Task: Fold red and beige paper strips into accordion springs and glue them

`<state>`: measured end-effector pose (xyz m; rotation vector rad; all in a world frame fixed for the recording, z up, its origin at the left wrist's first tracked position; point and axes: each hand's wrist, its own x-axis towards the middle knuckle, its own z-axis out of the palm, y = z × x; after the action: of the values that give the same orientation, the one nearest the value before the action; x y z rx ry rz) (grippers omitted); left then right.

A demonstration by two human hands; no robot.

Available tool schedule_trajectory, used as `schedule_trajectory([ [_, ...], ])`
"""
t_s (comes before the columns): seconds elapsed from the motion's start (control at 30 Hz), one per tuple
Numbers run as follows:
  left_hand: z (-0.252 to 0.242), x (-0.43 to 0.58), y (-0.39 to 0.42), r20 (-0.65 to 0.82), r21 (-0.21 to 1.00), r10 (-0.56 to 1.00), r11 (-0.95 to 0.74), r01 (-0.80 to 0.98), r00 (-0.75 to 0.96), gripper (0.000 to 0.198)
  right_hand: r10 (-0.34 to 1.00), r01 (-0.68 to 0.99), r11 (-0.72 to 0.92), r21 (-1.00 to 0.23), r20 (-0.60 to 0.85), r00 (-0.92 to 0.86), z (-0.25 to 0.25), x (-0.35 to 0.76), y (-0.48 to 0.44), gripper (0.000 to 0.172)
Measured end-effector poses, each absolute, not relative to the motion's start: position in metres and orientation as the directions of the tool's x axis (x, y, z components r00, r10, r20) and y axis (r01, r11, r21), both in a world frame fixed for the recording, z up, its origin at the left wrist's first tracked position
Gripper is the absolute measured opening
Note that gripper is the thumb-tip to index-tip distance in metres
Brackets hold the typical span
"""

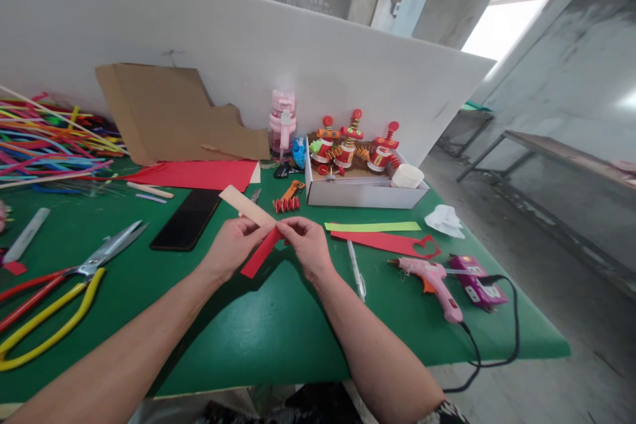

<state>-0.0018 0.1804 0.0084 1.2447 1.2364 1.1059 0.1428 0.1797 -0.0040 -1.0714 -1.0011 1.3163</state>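
Observation:
Above the middle of the green table (238, 338), my left hand (233, 245) pinches a pale tan strip (244, 205) and a red strip (261, 255) where they cross. The tan one points up and left, the red one down and left. My right hand (308, 245) pinches the same strips at their joined ends, its fingertips close to those of my left hand. Just beyond my hands lie a folded red paper zigzag (287, 205) and an orange strip (293, 189). The fingertips partly hide where the strips meet.
A black phone (186, 220) and large scissors (94, 265) lie left. Behind stands a white box (368, 195) holding red figures. At right are a lime strip (372, 226), cut red paper (382, 240), a pen (356, 270) and a corded pink glue gun (431, 281).

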Motion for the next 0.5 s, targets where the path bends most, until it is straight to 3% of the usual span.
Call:
schedule_trajectory([
  [0.17, 0.008, -0.005, 0.182, -0.069, 0.995, 0.993, 0.062, 0.08, 0.097, 0.039, 0.995, -0.232, -0.076, -0.97, -0.058, -0.081, -0.001, 0.15, 0.183, 0.023],
  [0.37, 0.019, -0.012, 0.185, -0.066, 0.974, 0.993, 0.086, -0.212, 0.098, 0.032, 0.989, -0.504, -0.146, -0.851, -0.105, -0.108, 0.004, 0.152, 0.181, 0.035],
  [0.5, 0.019, -0.012, 0.181, -0.051, 0.989, 0.959, 0.088, -0.123, 0.277, 0.041, 0.987, -0.611, -0.162, -0.775, -0.13, -0.097, 0.001, 0.145, 0.179, 0.037],
])
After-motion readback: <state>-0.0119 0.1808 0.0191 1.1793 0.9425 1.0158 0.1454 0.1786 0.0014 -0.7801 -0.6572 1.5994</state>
